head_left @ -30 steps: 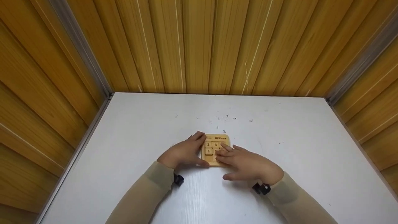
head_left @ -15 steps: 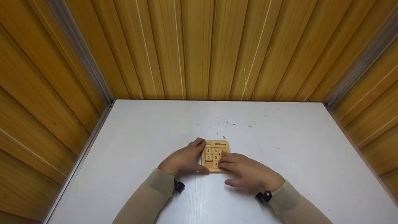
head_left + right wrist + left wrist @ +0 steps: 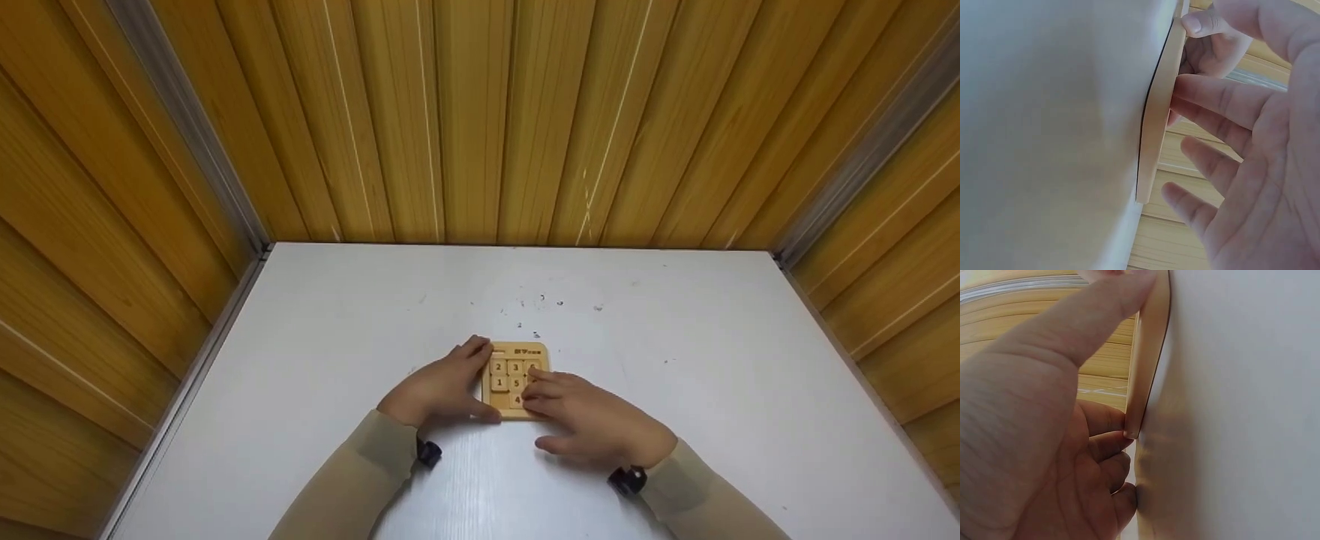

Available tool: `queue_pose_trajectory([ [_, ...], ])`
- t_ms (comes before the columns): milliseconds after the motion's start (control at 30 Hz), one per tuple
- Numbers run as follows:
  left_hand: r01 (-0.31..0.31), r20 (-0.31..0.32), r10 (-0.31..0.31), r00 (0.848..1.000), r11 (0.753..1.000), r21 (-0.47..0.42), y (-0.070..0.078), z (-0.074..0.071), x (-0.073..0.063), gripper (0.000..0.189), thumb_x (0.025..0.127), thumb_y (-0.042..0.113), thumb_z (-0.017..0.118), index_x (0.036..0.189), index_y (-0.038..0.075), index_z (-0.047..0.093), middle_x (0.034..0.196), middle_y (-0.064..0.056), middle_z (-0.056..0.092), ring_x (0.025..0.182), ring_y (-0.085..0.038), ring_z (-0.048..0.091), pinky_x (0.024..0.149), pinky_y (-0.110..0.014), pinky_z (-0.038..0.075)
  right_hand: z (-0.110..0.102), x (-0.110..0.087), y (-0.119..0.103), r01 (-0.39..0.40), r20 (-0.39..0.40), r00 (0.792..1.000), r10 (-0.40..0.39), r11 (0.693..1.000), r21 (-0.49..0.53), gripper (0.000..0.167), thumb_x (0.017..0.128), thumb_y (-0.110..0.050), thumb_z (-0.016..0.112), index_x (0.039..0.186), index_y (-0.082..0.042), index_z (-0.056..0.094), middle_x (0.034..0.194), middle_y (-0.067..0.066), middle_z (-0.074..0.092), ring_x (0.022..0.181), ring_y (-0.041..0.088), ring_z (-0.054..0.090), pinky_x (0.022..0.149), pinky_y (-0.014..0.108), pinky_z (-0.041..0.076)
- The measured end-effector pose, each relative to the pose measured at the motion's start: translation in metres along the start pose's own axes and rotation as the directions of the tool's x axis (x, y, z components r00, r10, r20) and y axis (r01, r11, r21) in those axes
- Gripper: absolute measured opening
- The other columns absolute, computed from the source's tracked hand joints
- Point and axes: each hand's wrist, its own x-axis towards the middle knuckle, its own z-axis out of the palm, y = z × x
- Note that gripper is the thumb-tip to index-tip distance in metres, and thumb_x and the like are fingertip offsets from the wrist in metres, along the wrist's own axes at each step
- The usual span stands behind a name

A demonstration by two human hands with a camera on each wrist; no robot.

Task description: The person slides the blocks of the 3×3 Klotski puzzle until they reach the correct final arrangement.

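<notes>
A square wooden number slide puzzle lies flat on the white table, its bare slot at the near left. Tiles 2, 3, 1, 5 and 4 are readable in the head view, and a 6 is partly covered. My left hand holds the board's left side, thumb at the near corner and fingers at the far one. The left wrist view shows this grip along the board's edge. With extended fingers, my right hand touches the tiles on the right side and hides some of them. Its thumb stays off the board.
The white table spreads around the board, with small dark marks beyond it. Yellow wood-look panels close off the back and both sides. A black wrist camera sits at the right wrist, another at the left.
The right fingers have drawn back toward the right side of the board, uncovering the 5 and 4 tiles. The left hand keeps its hold. The head view has tilted slightly.
</notes>
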Motion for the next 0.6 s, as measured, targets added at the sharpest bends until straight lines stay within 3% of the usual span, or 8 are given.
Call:
queue_pose_trajectory([
  [600, -0.022, -0.006, 0.022, 1.000, 1.000, 0.020, -0.0013, 0.0018, 0.0010, 0.132, 0.085, 0.064, 0.095, 0.183, 0.017, 0.020, 0.193, 0.002, 0.015, 0.179, -0.028, 0.019, 0.143, -0.052, 0.032, 0.0028, 0.0037, -0.0021, 0.012, 0.031, 0.999, -0.013, 1.000, 0.028, 0.066, 0.105, -0.047, 0.077, 0.161, -0.015, 0.064, 0.179, 0.007, 0.050, 0.172, 0.034, 0.038, 0.141, 0.058, 0.034],
])
